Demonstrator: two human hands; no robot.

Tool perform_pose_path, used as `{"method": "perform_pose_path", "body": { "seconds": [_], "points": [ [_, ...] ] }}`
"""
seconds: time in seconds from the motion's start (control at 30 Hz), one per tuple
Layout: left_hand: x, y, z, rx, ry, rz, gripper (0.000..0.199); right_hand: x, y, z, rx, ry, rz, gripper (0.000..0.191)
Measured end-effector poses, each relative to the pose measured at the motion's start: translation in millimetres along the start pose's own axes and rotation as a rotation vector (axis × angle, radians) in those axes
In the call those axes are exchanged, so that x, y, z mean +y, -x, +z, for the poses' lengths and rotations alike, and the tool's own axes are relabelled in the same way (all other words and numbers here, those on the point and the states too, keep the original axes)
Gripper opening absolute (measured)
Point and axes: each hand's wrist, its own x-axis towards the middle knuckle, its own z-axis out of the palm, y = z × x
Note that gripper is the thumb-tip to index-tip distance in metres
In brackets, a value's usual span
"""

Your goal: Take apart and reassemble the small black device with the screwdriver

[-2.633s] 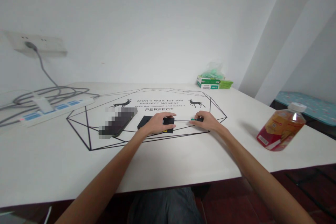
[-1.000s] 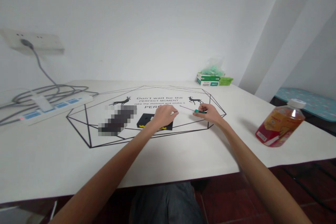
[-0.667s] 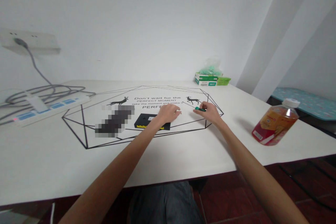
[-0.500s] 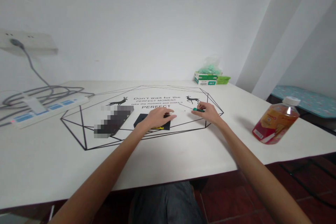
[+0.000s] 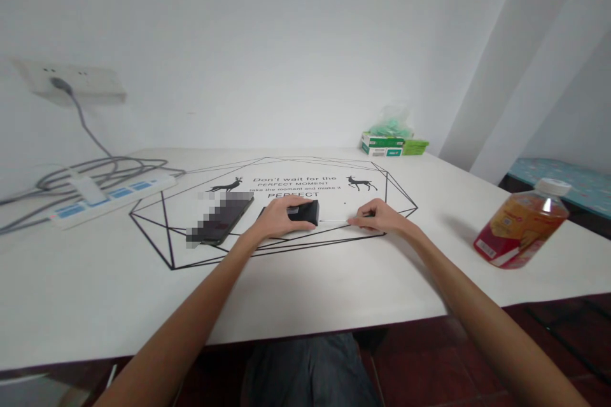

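My left hand grips a small black box-shaped device, fingers over its far side and thumb along the near side. Part of the device is hidden under the hand. A screwdriver is pinched in my right hand, its handle mostly covered by the fingers. The thin metal shaft points left, with its tip at or very close to the device's right end; contact cannot be made out. A tiny dark speck, too small to name, lies on the white table beyond the shaft.
A black phone, partly pixelated, lies left of my left hand. Farther left are a power strip and coiled grey cable. An orange drink bottle stands at the right. Green and white boxes sit against the wall.
My left hand has closed around the black device and tilted it up. My right hand has swung the screwdriver shaft down to level, pointing at the device's end. The view has shifted slightly left.
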Motion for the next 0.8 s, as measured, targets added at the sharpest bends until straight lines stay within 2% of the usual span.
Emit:
{"method": "perform_pose_path", "body": {
  "seconds": [0.17,0.37,0.8],
  "points": [
    [4.0,-0.2,-8.5,0.032,0.057,-0.040,0.064,-2.5,-1.4,3.7,0.060,0.027,-0.042,0.048],
    [3.7,-1.1,-7.0,0.037,0.049,-0.035,0.062,-3.6,-1.5,4.3,0.124,0.033,-0.056,0.048],
    [0.4,-0.9,-5.7,0.034,0.064,-0.030,0.065,-4.2,-3.2,7.1,0.120,0.068,-0.053,0.050]
  ]
}}
